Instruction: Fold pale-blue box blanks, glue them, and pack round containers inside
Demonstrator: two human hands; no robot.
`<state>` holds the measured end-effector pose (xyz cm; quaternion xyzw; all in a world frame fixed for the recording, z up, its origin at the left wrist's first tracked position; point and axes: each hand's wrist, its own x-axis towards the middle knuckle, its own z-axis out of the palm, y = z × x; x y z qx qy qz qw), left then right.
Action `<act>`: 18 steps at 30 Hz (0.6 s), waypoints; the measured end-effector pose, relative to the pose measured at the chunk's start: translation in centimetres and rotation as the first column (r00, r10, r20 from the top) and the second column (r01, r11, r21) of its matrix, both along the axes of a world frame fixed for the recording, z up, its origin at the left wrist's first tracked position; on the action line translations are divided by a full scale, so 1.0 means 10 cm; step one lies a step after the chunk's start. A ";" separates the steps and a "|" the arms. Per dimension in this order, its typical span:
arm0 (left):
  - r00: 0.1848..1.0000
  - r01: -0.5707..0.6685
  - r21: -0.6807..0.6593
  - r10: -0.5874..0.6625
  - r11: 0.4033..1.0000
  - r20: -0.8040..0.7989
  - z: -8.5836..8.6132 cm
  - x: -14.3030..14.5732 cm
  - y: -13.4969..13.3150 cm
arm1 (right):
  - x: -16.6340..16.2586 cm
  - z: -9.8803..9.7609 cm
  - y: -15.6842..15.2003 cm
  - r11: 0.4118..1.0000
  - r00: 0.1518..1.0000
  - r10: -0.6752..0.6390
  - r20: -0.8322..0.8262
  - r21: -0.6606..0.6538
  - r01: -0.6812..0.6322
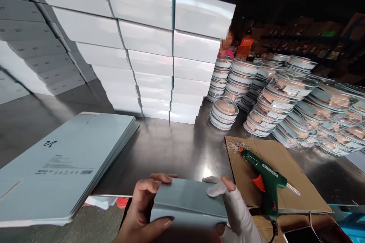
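My bare left hand [144, 209], white-gloved right hand [236, 205] clamp pale-blue cardboard box [189, 198] between fingers, at steel table [168, 148] edge; glossy white box stack [149, 60] looks done, flat pale-blue cardboard sheets [74, 152] remain.

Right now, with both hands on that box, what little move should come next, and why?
Maybe gently press the box along its near upper edge: a seam line shows there, and the left hand and partly gloved right hand grip the box's two ends.
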<state>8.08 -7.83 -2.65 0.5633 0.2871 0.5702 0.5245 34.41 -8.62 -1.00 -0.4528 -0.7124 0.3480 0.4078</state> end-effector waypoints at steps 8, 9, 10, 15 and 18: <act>0.899 0.288 0.143 -0.216 0.947 -0.380 0.19 -0.17 0.16 | 0.13 0.27 -0.10 0.941 0.933 0.271 0.236 0.140 -0.309; 0.888 0.308 0.122 -0.240 0.944 -0.392 0.19 -0.19 0.17 | 0.13 0.30 -0.09 0.932 0.927 0.284 0.246 0.158 -0.327; 0.879 0.325 0.103 -0.260 0.940 -0.399 0.19 -0.20 0.17 | 0.12 0.33 -0.07 0.924 0.925 0.292 0.243 0.177 -0.338; 0.928 0.204 -0.034 -0.204 0.978 -0.311 0.18 -0.33 0.27 | 0.17 0.36 -0.03 0.956 0.957 0.289 0.026 0.052 -0.290; 0.967 -0.251 -0.229 0.232 0.940 -0.105 0.17 -0.39 0.36 | 0.23 0.25 -0.06 0.964 0.915 0.034 -0.403 -0.227 -0.136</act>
